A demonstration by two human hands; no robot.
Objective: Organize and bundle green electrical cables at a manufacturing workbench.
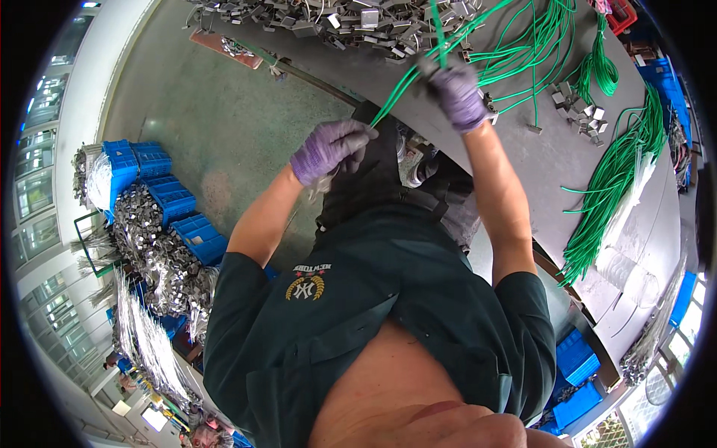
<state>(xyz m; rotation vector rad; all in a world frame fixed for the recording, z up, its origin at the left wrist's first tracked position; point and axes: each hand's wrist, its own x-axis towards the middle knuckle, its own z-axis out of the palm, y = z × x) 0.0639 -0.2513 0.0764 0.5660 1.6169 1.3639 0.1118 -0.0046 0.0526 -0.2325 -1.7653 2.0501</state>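
My left hand (332,151), in a purple glove with grey fingertips, is closed around the ends of several thin green cables (399,91) in front of my waist. From there the cables run up and right across the grey table. My right hand (457,93), gloved the same way, is over the table edge, its fingertips smeared by motion. A green strand (441,37) runs down into its closed fingers. Beyond it, more green cables (523,52) fan out, some with small metal pieces at their ends.
Small metal parts (366,22) are heaped along the table's far side. A green cable bundle (616,187) lies on the grey table (545,179) at right, near loose metal pieces (582,112). Blue crates (198,235) and metal parts stand at left. A pinkish board (224,48) is beyond the floor.
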